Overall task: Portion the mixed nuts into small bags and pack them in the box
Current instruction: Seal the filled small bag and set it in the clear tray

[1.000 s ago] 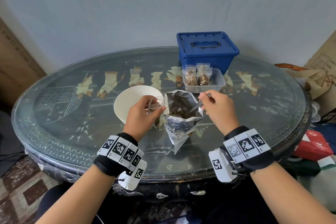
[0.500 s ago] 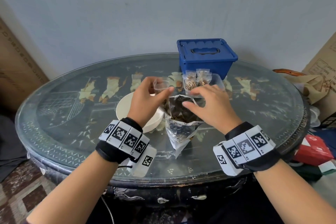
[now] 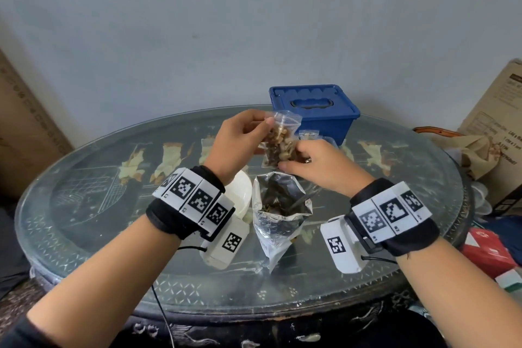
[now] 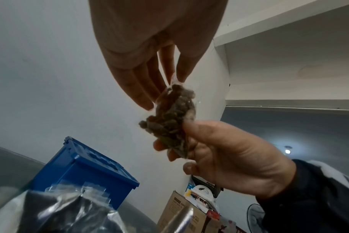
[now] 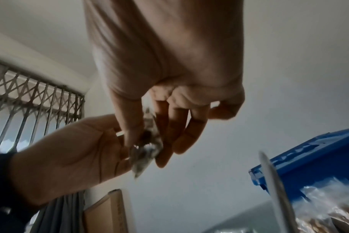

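A white bowl [image 3: 240, 195] sits on the glass table [image 3: 93, 206] at the left. The left hand [image 3: 240, 138] pinches the top corner of a small clear bag [image 3: 282, 144] of nuts, held in the air above the open foil pouch [image 3: 279, 215]. The bag's long axis runs near upright, mouth upward. The right hand [image 3: 319, 167] grips its lower end. Behind stands the closed blue box [image 3: 313, 110], near the table's far edge.
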